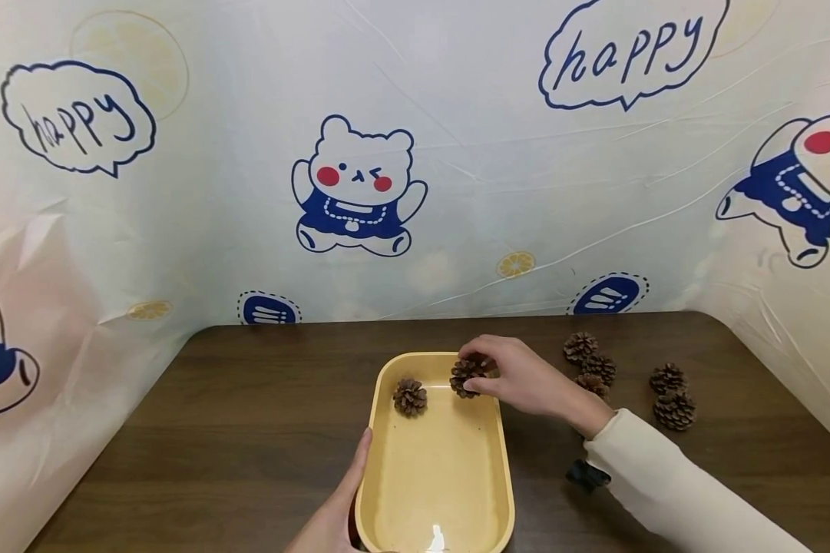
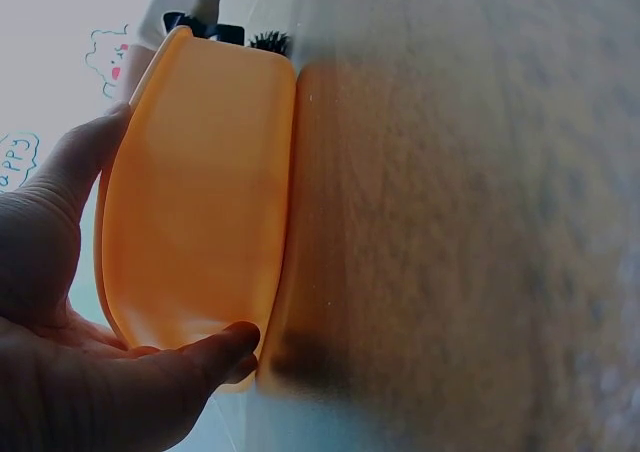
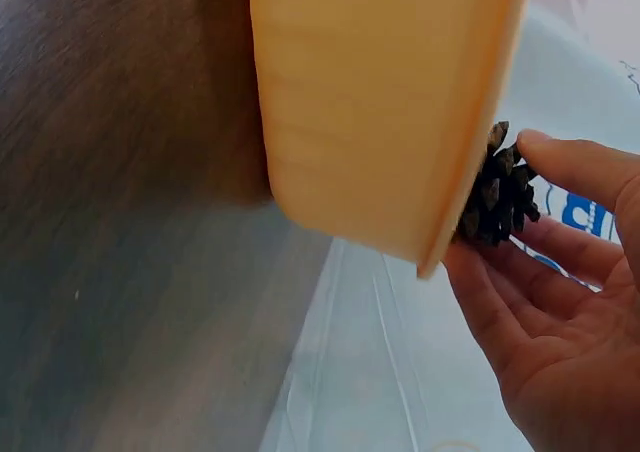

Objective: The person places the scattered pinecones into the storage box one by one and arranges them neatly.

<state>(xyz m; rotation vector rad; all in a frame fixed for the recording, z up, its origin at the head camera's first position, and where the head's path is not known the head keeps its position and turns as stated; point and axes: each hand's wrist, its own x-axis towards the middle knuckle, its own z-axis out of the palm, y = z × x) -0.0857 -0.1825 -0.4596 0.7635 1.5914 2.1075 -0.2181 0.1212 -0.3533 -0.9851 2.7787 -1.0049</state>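
A yellow rectangular plastic tray (image 1: 428,468) stands on the wooden table, its long side running away from me. One pine cone (image 1: 411,397) lies inside it near the far left corner. My right hand (image 1: 525,378) pinches a second pine cone (image 3: 496,187) between thumb and fingers, at the rim of the tray's far right corner. At the near left, my left hand (image 1: 335,514) grips the tray: its thumb lies along the side at the rim, and in the left wrist view the fingertips (image 2: 236,344) curl against the wall at the near end.
Several more pine cones (image 1: 674,409) lie on the table (image 1: 249,430) to the right of the tray, in two clusters. The right forearm passes in front of the nearer cluster. Behind the table hangs a pale printed cloth (image 1: 456,192) with bears and lettering.
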